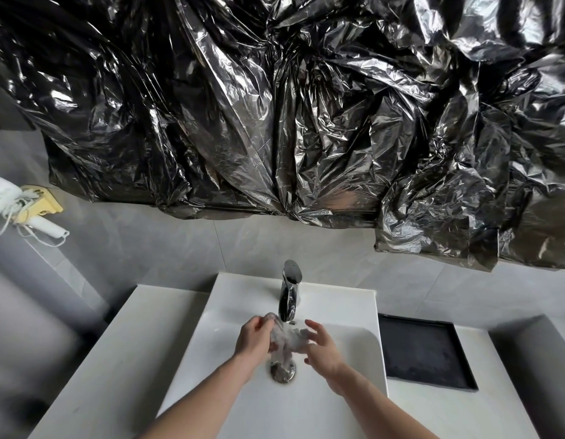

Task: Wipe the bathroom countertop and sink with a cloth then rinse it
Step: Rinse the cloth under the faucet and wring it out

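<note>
- Your left hand grips the pale cloth under the faucet, above the sink drain.
- Your right hand touches the cloth's right side, fingers spread and loosely bent.

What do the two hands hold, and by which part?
The left hand grips the wet cloth by its left side; the right hand touches its right side.

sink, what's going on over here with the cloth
A person is rinsing a pale cloth under the tap over the white sink. The left hand grips one end of it; the right hand is at the other end with fingers spread. The cloth hangs above the drain. Black plastic sheeting covers the wall above.
</note>
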A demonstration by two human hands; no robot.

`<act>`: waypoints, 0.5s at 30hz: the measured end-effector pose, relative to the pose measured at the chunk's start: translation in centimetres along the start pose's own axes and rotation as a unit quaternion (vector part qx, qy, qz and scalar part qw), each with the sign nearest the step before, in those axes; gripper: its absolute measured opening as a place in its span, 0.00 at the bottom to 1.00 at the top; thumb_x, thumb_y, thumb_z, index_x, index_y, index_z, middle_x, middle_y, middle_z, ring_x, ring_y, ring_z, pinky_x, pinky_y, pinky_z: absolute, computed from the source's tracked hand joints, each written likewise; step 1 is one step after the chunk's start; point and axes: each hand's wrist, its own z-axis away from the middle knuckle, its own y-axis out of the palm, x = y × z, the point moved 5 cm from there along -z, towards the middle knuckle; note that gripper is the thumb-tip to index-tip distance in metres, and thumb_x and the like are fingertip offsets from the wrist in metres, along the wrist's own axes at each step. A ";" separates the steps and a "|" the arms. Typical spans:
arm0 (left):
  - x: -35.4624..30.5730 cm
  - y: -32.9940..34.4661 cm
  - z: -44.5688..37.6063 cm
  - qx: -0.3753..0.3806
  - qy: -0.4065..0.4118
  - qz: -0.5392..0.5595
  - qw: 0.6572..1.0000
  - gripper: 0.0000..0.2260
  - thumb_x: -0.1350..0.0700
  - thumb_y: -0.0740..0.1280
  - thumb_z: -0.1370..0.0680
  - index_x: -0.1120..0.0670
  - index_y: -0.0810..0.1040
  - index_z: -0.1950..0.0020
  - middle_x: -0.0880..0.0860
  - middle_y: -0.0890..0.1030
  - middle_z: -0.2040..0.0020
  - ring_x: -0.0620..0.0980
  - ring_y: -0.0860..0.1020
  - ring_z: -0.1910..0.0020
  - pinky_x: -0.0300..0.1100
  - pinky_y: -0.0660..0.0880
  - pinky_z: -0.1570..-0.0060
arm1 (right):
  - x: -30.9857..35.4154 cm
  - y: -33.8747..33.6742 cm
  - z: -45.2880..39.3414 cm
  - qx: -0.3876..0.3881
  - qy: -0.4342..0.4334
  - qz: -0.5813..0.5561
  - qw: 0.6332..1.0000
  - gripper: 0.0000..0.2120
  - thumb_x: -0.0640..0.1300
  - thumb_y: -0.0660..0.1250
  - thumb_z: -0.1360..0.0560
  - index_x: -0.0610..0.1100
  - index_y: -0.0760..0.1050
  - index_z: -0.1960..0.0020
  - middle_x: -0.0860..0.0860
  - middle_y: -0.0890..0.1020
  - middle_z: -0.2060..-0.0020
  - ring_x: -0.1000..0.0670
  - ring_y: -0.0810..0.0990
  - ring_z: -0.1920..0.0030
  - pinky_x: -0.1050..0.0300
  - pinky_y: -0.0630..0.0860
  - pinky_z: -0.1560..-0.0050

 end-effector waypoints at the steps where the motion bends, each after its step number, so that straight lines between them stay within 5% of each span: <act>1: -0.7 0.0 0.7 -0.002 -0.004 0.013 1.000 0.17 0.40 0.69 0.27 0.54 0.82 0.58 0.58 0.85 0.60 0.59 0.85 0.58 0.59 0.83 0.52 | -0.1 0.5 0.1 0.017 0.001 0.008 1.000 0.31 0.35 0.72 0.27 0.52 0.68 0.28 0.51 0.79 0.36 0.55 0.83 0.52 0.65 0.76 0.57; 4: -2.0 0.0 1.9 0.004 -0.019 0.057 0.998 0.13 0.46 0.69 0.21 0.54 0.85 0.56 0.60 0.86 0.56 0.56 0.84 0.60 0.52 0.83 0.57 | 0.1 2.0 0.2 0.042 -0.008 0.030 0.999 0.27 0.36 0.72 0.25 0.51 0.70 0.30 0.53 0.82 0.41 0.58 0.84 0.53 0.69 0.78 0.59; 7: -2.1 -0.5 2.3 0.000 -0.020 0.052 0.998 0.13 0.46 0.67 0.19 0.52 0.85 0.54 0.55 0.87 0.57 0.52 0.84 0.60 0.41 0.80 0.61 | 0.9 3.2 0.4 0.048 -0.018 0.057 0.997 0.07 0.34 0.68 0.22 0.45 0.78 0.49 0.52 0.85 0.61 0.56 0.83 0.65 0.65 0.77 0.61; 10: -2.0 -1.7 2.3 -0.020 -0.008 0.007 1.000 0.13 0.46 0.66 0.19 0.52 0.84 0.56 0.51 0.85 0.60 0.50 0.82 0.59 0.41 0.77 0.60 | 1.2 4.2 0.3 0.051 -0.020 0.087 0.995 0.07 0.37 0.63 0.22 0.43 0.77 0.56 0.50 0.80 0.66 0.51 0.76 0.66 0.58 0.74 0.59; 13: -1.4 -2.6 1.8 -0.019 -0.005 -0.075 0.997 0.14 0.45 0.66 0.21 0.56 0.82 0.55 0.54 0.84 0.60 0.54 0.80 0.61 0.47 0.78 0.62 | 2.0 4.1 0.5 0.026 -0.039 0.069 0.997 0.15 0.37 0.63 0.22 0.48 0.74 0.66 0.57 0.76 0.73 0.56 0.73 0.69 0.66 0.70 0.65; 15: -0.7 -3.3 1.5 -0.024 -0.006 -0.147 0.989 0.11 0.46 0.68 0.25 0.53 0.78 0.52 0.52 0.83 0.55 0.55 0.81 0.56 0.49 0.81 0.54 | 2.5 3.8 1.0 0.022 -0.052 0.071 0.996 0.19 0.39 0.64 0.22 0.49 0.74 0.71 0.57 0.74 0.75 0.58 0.70 0.72 0.65 0.68 0.65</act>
